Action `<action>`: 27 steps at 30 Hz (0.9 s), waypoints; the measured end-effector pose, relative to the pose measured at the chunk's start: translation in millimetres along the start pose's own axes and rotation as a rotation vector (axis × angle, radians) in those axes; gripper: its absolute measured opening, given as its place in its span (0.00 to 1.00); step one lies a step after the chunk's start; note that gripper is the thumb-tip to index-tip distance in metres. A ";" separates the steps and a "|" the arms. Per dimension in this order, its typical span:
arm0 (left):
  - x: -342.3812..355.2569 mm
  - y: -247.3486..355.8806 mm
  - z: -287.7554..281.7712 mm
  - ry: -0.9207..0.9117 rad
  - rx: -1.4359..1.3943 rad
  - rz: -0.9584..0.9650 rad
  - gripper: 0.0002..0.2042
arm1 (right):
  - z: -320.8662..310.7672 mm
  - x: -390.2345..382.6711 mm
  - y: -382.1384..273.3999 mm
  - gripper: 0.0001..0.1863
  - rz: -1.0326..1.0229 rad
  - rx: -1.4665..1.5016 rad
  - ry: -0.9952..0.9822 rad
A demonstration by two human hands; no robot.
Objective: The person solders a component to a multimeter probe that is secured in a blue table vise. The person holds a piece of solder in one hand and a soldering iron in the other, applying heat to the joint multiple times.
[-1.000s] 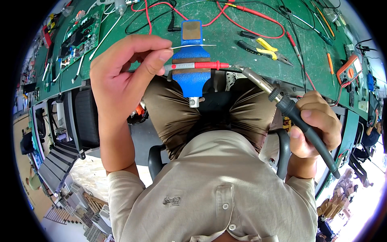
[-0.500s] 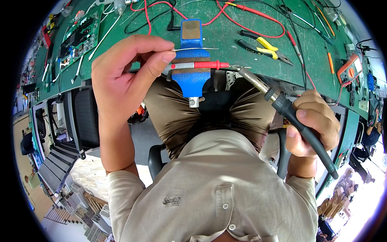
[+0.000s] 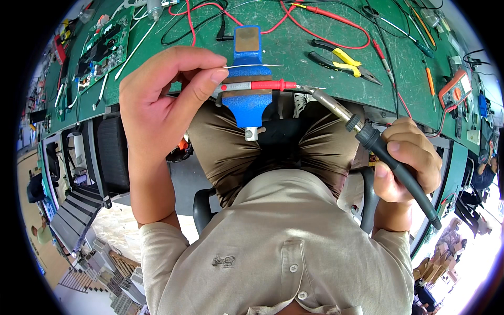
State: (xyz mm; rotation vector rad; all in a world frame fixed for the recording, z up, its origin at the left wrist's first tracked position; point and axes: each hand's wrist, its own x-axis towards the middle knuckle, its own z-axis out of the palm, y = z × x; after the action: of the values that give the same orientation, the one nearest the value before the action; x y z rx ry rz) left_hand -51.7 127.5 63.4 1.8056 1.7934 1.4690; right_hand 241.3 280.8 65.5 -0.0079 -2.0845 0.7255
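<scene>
A blue bench vise (image 3: 245,109) at the table's near edge clamps a red and grey test probe (image 3: 265,85), which lies level with its metal tip pointing right. My right hand (image 3: 409,160) is closed round the dark handle of a soldering iron (image 3: 336,107). The iron's tip meets the probe's metal tip or lies right beside it; I cannot tell which. Left of the vise, my left hand (image 3: 170,92) pinches a thin length of solder wire (image 3: 254,65) between thumb and forefinger. The wire stretches rightward over the vise, above the probe and apart from the iron.
Yellow and black pliers (image 3: 344,63) lie on the green table (image 3: 294,52), right of the vise. Farther right are an orange screwdriver (image 3: 430,81) and an orange multimeter (image 3: 455,93). Red and black leads (image 3: 336,20) loop across the back. A circuit board (image 3: 107,44) sits at left.
The vise and probe appear shifted very slightly left in the picture. Both hands keep their grips, and the iron's tip stays at the probe's end.
</scene>
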 end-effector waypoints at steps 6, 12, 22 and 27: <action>-0.4 -0.7 0.3 -0.001 -0.004 0.009 0.07 | -2.4 0.5 0.2 0.14 -0.022 0.000 -0.010; 0.1 -2.0 0.2 -0.009 -0.008 0.025 0.07 | -6.9 -0.1 -1.5 0.14 -0.010 -0.013 0.002; 2.8 1.5 1.3 -0.037 -0.022 0.030 0.07 | -16.5 -24.1 0.7 0.18 0.163 0.127 0.237; 3.5 4.9 4.1 0.008 -0.074 -0.087 0.06 | -12.9 -31.8 0.3 0.17 0.432 0.247 0.422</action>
State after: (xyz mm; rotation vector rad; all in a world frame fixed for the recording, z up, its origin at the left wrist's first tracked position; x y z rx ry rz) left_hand -46.4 131.2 66.7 1.6676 1.7729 1.4910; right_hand 270.0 278.8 46.7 -0.4479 -1.5908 1.1297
